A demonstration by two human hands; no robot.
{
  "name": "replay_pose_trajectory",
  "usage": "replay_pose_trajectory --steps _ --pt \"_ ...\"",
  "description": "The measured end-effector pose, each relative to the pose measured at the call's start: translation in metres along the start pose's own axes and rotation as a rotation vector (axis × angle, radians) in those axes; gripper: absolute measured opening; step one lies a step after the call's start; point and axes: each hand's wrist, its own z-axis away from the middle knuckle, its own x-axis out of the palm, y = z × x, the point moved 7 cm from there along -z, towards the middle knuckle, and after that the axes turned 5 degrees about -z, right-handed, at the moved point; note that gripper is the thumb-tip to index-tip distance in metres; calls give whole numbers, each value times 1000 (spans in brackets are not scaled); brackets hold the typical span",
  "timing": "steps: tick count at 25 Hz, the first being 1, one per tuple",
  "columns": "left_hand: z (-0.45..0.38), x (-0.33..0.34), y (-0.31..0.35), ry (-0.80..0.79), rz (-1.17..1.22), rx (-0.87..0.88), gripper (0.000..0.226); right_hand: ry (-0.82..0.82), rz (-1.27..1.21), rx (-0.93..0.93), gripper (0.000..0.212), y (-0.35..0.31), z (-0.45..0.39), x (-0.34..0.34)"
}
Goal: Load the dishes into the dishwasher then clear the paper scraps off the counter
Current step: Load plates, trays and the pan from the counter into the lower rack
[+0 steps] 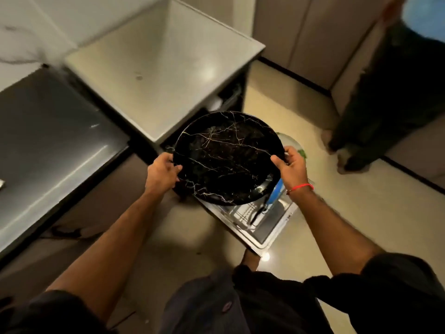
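Observation:
I hold a large round black plate (227, 157) with pale marble veins in both hands, nearly flat, above the open dishwasher. My left hand (161, 173) grips its left rim, and my right hand (290, 166), with a red thread on the wrist, grips its right rim. Below the plate the dishwasher's pulled-out lower rack (243, 216) and open door (272, 233) show, with a blue dish (277, 191) standing in the rack. Most of the rack is hidden by the plate.
A pale counter (159, 68) stands over the dishwasher, and a grey counter (48, 138) runs along the left. Another person (395, 100) in dark clothes stands at the right by the cabinets. Glossy beige floor lies around the open door.

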Motion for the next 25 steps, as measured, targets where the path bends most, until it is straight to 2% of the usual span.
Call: replay_pose_trajectory --steps 2,6,10,12,15,18,21,22,25 --pt "-25 49 38 -65 -47 25 16 53 43 17 24 11 -14 -48" --pt "-95 134 90 -158 -140 105 32 203 91 79 21 53 -57 -117" --pt "-171 237 136 -205 -225 263 13 393 148 47 21 122 -111 -166" --pt "-221 299 143 -216 -253 360 16 470 175 13 25 166 -140 -180" --pt "-288 383 127 -263 -302 389 23 553 179 3 27 234 -175 -192" --pt "-341 455 94 -314 -337 368 11 516 194 41 28 309 -202 -193" --pt "-366 497 70 -409 -500 404 8 500 212 102 29 364 -214 -190" --pt "-371 505 67 -435 -539 400 16 512 207 117 30 376 -217 -190" --pt "-371 517 64 -391 -463 286 8 545 272 111 30 389 -229 -193"
